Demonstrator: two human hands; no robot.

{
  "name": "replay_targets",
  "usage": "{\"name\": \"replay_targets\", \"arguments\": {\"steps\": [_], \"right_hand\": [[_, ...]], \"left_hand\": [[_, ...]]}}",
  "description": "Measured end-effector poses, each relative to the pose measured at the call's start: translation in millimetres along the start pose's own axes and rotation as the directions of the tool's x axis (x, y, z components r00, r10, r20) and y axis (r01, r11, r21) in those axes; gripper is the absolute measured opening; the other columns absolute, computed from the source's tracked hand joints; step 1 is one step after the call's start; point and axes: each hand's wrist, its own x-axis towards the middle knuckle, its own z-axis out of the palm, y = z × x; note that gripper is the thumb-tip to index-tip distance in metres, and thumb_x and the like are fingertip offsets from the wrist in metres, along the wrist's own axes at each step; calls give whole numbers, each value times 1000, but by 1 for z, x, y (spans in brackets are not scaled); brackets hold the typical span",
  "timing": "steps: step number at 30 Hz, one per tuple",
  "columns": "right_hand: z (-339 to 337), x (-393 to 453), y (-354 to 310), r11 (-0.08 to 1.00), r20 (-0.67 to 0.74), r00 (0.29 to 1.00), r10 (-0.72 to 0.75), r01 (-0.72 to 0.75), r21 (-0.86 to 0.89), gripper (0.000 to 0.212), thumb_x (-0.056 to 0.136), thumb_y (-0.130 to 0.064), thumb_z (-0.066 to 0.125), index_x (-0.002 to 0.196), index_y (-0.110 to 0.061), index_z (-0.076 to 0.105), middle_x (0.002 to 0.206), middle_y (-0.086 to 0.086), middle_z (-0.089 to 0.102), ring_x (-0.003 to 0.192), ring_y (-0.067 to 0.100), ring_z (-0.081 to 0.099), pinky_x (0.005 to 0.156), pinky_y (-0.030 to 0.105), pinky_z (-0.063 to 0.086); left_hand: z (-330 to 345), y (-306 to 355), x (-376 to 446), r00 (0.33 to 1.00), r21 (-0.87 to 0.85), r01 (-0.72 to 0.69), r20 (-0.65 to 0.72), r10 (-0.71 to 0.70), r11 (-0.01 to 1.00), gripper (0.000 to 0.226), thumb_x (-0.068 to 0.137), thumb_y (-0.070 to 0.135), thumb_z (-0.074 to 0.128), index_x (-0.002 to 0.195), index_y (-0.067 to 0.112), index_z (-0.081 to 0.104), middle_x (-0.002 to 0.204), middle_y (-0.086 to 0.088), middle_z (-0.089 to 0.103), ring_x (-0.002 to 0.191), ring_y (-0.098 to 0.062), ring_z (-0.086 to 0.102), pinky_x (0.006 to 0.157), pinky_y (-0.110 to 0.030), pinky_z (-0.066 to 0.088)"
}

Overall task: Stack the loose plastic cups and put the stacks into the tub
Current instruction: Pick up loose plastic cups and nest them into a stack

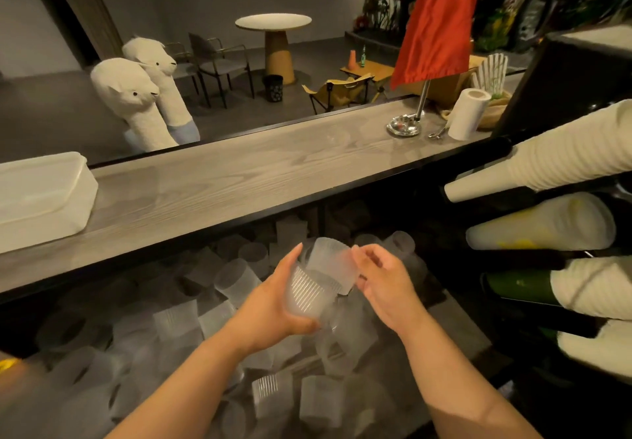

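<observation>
The left hand grips a ribbed cup round its lower half, mouth tilted up and to the right, so the opening faces the other hand. The right hand pinches a second cup by its rim end, its base pointing down into the first cup's mouth; the two cups overlap there, though how far one sits inside the other cannot be told through the clear plastic. Holding one cup steady and steering the other by the fingertips looks like the way to line up the rims for nesting, so this reads as the start of a stack, with nearly all the work left.

Both hands hover over the lower surface, where the loose cups lie tumbled in a heap from its left edge across to beneath the hands, many on their sides. The tub stands on the raised surface at its left end, well apart from the hands and, as far as shows, holding no stacks. Reaching it will likely mean lifting a finished stack up and leftward over the raised edge.
</observation>
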Motion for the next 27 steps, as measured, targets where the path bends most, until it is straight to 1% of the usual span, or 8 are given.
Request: {"name": "replay_targets", "arguments": {"steps": [5,7,11,15,17,20,22,27], "right_hand": [[37,-15,-6,975,-22,998,-54,48,-217,29,93,-40,60,93,-12,64,93,15,64,88,30,60,85,55,51],[52,-23,-4,958,-31,996,-86,75,-275,24,92,-36,62,93,-12,66,91,12,66,87,25,62,84,47,53],[81,-41,8,913,41,990,-137,142,-383,11,95,-33,59,94,-24,66,89,-13,67,85,-3,60,76,15,46],[84,-52,25,894,129,991,-26,81,-440,29,98,-45,46,112,-27,65,119,-14,64,112,-6,56,95,14,43],[79,-52,26,922,128,992,20,31,-387,31,100,-44,43,115,-27,64,119,-10,65,114,-1,57,99,20,44],[65,-42,29,958,-44,999,12,-24,-285,31,102,-39,41,106,-24,67,109,-6,69,107,7,62,97,26,47],[47,-28,36,928,-222,975,5,-87,-361,30,101,-41,42,104,-24,66,105,-6,69,104,11,63,94,31,50],[-17,7,53,663,-405,914,23,-317,-678,33,98,-24,51,131,-19,54,122,3,60,105,21,57,82,30,45]], "left_hand": [[-15,-4,-15,998,-40,-70,-5,70,997,121,67,36,87,147,57,-1,122,25,44,101,-6,56,81,-17,48],[-23,-10,-24,998,-50,-60,-15,59,997,122,69,36,87,149,55,-3,124,21,45,97,-5,57,80,-18,49],[-32,-20,-34,997,-57,-56,-49,54,997,116,73,31,84,152,50,1,123,22,40,85,6,57,70,-7,45],[-31,-26,-38,996,-25,-76,-37,75,997,110,69,32,84,147,55,10,115,18,51,78,-3,61,68,-16,51],[-29,-27,-38,998,-9,-65,-23,65,998,105,68,33,85,144,55,15,118,10,53,85,-10,62,71,-20,53],[-26,-28,-35,999,7,-52,-17,52,999,99,69,34,84,141,52,20,125,6,50,101,-12,57,83,-25,50],[-26,-28,-32,999,6,-46,-22,46,999,97,70,33,84,140,52,20,123,8,47,103,-11,53,82,-24,47],[-22,-27,-20,998,23,-21,-52,22,1000,98,71,35,84,139,54,16,121,11,43,97,-7,49,75,-11,40]]}}
